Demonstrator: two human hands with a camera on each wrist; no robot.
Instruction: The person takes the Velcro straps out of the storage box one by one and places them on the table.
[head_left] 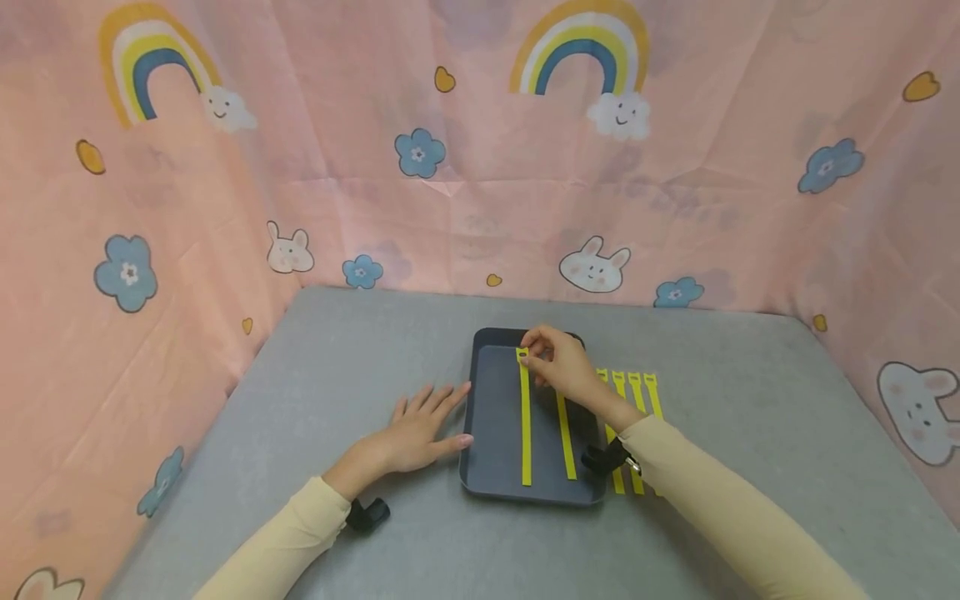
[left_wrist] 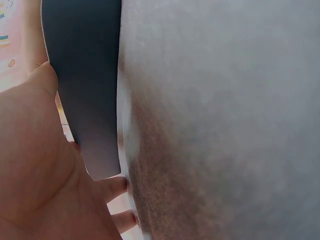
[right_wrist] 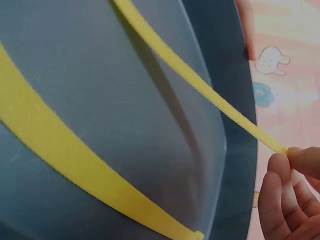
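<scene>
Between thumb and fingertips, my right hand (head_left: pixel 564 367) pinches the slotted end of a yellow hook-and-loop cable tie (head_left: pixel 526 425). In the right wrist view this tie (right_wrist: pixel 187 75) rises off the tray floor toward the fingers, casting a shadow. A second yellow tie (head_left: pixel 566 437) lies in the dark grey tray (head_left: pixel 491 467), to the right of the held one and partly under the hand. My left hand (head_left: pixel 416 433) is spread at the tray's left side, its fingertips and thumb at the rim. From the left wrist view, the thumb rests along the tray wall (left_wrist: pixel 87 75).
Several more yellow ties (head_left: pixel 637 392) lie side by side on the grey table (head_left: pixel 742 417), right of the tray and partly hidden by the right forearm. A pink patterned curtain (head_left: pixel 480 208) encloses the table's back and sides. Each wrist wears a small black camera.
</scene>
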